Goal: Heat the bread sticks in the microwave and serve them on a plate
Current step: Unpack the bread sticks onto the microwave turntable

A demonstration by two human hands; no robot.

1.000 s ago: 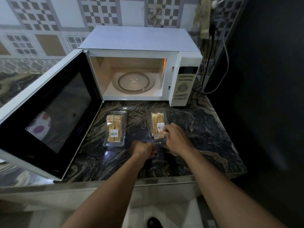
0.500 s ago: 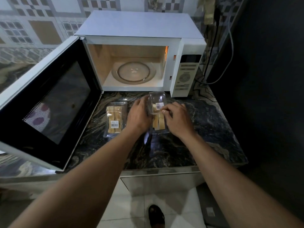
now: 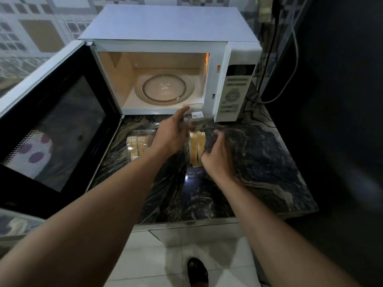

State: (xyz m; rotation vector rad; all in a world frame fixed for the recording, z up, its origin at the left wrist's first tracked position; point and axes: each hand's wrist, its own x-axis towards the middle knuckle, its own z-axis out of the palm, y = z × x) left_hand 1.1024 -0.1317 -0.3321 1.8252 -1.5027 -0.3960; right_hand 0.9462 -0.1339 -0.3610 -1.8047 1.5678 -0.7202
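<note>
Currently the unpacking step is judged to be in hand; nothing has been heated yet. The microwave (image 3: 165, 27) is seen at the back of the desk (image 3: 259, 162), its door (image 3: 56, 129) swung wide to the left and its glass turntable (image 3: 163, 89) bare. A clear plastic pack (image 3: 208, 139) is set on the desk just in front of the oven. Its hinged lid (image 3: 195, 117) is raised and tipped toward the oven, and the barcode label can be made out on it. The lid is held up by the left hand (image 3: 170, 137), whose grip is clamped on it between thumb and fingers. The right hand (image 3: 217, 160) is placed at the pack's right and near edge, its grip curled round the tray, seemingly to steady it; blur hides the exact finger contact. The bread sticks (image 3: 196, 146) are exposed, lying side by side in the open tray. A second pack (image 3: 137, 142), closed as far as can be told, lies just beside it to the left, partly hidden by the left wrist. No plate is in view. The next move is judged to call for the sticks to be lifted out of the plastic. Something safe for the oven would have to be found to carry them before they are set on the turntable and the door is closed. The thin tray may slide or flex if it is not held down.
</note>
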